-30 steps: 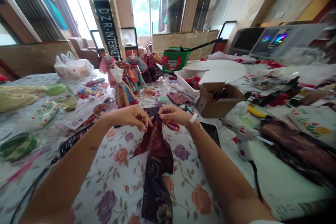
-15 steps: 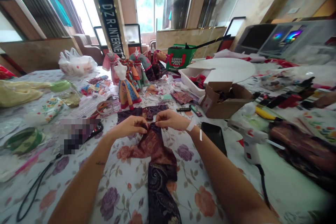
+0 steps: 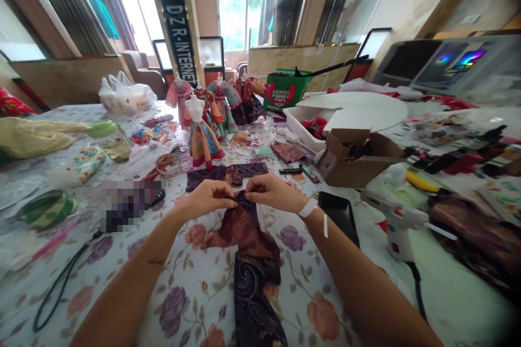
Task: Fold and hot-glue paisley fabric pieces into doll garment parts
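Observation:
A small garment of rust-brown and dark paisley cloth (image 3: 254, 238) lies on the flowered tablecloth, its dark strip running toward me. My left hand (image 3: 211, 198) pinches the top edge of the cloth from the left. From the right, my right hand (image 3: 266, 192) pinches the same edge, its fingertips close to the left ones. Just beyond both hands lies another dark patterned cloth piece (image 3: 205, 174), flat on the table. Dressed doll forms stand behind it, the nearest with an orange and blue skirt (image 3: 203, 141).
On the right are a black tray (image 3: 336, 214), a glue gun (image 3: 396, 222) with its cord and an open cardboard box (image 3: 358, 165). At left lie a phone with a strap (image 3: 130, 206), a green tape roll (image 3: 46, 209) and a lidded jar (image 3: 112, 138).
The whole view has shifted slightly, so things appear a little farther right. Both hands still pinch the cloth's top edge, with little visible change.

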`<action>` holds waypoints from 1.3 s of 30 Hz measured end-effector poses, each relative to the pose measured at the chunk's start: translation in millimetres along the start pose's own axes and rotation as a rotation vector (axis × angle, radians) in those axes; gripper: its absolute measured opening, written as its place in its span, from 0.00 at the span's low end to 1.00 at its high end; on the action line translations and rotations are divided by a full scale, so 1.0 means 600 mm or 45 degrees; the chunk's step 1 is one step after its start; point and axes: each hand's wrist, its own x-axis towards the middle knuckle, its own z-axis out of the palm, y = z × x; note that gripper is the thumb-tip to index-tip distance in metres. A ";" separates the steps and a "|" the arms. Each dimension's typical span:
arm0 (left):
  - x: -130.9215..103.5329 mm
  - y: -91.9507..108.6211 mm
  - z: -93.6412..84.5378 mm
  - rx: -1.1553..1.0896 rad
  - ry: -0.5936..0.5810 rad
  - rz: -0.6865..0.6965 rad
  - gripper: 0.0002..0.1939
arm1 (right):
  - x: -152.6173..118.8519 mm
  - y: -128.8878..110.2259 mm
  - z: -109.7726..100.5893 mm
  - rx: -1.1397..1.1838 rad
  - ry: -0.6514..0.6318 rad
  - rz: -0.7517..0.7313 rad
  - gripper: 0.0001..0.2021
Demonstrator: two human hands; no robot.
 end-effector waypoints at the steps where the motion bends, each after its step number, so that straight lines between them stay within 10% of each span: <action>1: -0.001 0.005 0.001 -0.010 0.018 -0.008 0.14 | -0.001 -0.004 0.001 -0.018 0.010 -0.005 0.09; 12: -0.012 0.014 -0.003 0.007 -0.211 -0.027 0.18 | -0.006 -0.020 0.015 -0.155 -0.005 -0.046 0.04; 39: -0.010 0.014 0.002 0.328 -0.095 0.002 0.13 | -0.007 -0.023 0.019 -0.184 -0.012 -0.083 0.04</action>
